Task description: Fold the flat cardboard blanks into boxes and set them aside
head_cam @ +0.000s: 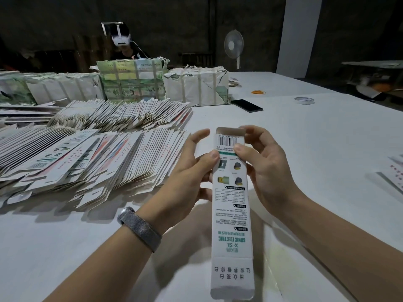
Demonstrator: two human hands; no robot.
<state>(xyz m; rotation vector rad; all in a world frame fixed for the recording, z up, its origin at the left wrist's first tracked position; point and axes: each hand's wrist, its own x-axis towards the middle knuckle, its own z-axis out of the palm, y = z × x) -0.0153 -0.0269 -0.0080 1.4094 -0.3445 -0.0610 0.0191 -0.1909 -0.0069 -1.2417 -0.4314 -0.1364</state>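
While both thumbs pinch it, left hand (192, 171) and right hand (265, 168) hold a long printed white box (232, 214).

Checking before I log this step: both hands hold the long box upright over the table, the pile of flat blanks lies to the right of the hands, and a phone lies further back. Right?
Not quite. In the head view the pile of flat blanks lies to the left of the hands, not the right. The rest holds: the left hand and right hand hold the long box over the table, and a phone lies further back.

box (232, 214) printed "SONIC ELECTRIC", "X-SL"
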